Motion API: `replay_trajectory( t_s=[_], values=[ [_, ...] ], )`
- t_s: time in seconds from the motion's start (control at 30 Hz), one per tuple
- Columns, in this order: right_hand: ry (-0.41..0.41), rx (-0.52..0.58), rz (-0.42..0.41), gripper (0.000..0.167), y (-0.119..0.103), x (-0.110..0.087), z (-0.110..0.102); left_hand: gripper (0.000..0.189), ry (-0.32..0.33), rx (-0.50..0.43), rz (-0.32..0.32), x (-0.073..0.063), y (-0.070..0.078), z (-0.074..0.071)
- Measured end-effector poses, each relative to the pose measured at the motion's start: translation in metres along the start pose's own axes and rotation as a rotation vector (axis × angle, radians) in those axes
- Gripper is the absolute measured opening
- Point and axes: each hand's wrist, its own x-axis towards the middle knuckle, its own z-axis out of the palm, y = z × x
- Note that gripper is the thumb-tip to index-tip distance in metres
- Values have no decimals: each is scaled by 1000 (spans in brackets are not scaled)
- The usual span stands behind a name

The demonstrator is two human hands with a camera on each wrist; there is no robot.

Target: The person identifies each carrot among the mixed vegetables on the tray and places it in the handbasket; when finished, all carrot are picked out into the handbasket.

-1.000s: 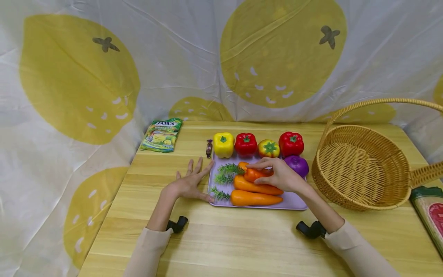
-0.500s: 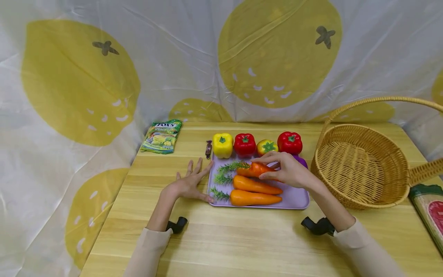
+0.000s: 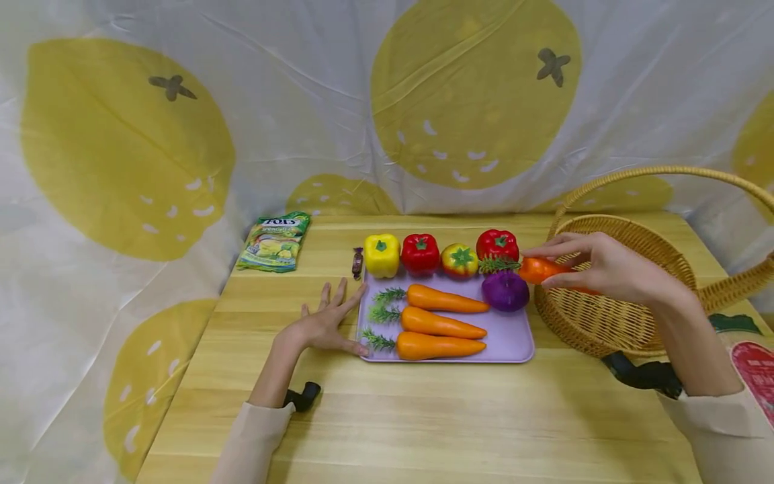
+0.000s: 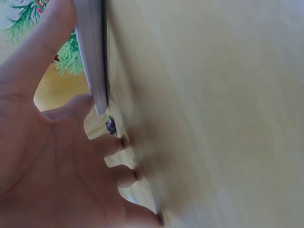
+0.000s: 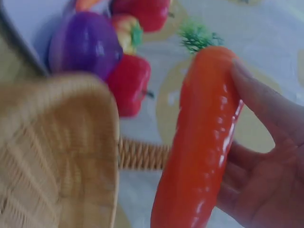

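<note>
My right hand (image 3: 623, 269) pinches a shiny orange-red carrot (image 3: 540, 270) with a green leafy top, held over the near-left rim of the wicker basket (image 3: 559, 329). In the right wrist view the thumb and fingers grip the carrot (image 5: 199, 137) above its middle. My left hand (image 3: 323, 328) has its fingers spread at the left edge of the lilac tray (image 3: 510, 344); in the left wrist view the thumb and index finger touch the tray edge (image 4: 90, 52). Three orange carrots (image 3: 444, 323) lie side by side on the tray, with a purple onion (image 3: 505, 292) to their right.
Along the tray's back stand a yellow bell pepper (image 3: 381, 257), a red pepper (image 3: 420, 255), a yellow-red pepper-like piece (image 3: 459, 262) and another red pepper (image 3: 497, 243). A wrapped candy (image 3: 357, 263) and a green candy bag (image 3: 275, 243) lie left. The basket's handle (image 3: 653, 171) arches high.
My right hand has lifted the orange-red carrot off the tray and carried it right to the basket. The purple onion shows fully again. My left hand stays at the tray edge.
</note>
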Motion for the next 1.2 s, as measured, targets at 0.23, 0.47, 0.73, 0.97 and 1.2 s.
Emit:
replay_trajectory(
  t_s=[0.23, 0.47, 0.73, 0.97, 1.2],
  values=[
    [10, -44, 83, 47, 36, -8, -34, 126, 3, -12, 2, -3, -3, 0],
    [13, -72, 254, 47, 69, -3, -54, 125, 7, -8, 3, -5, -3, 0],
    [-27, -24, 380, 52, 103, 10, -65, 126, 5, -14, -7, -4, -3, 0],
    [-72, 14, 421, 50, 128, 25, -64, 126, 7, -15, -9, -5, -3, 0],
    [-116, 54, 441, 46, 150, 28, -60, 125, 11, 0, -6, -3, 1, 0]
  ],
)
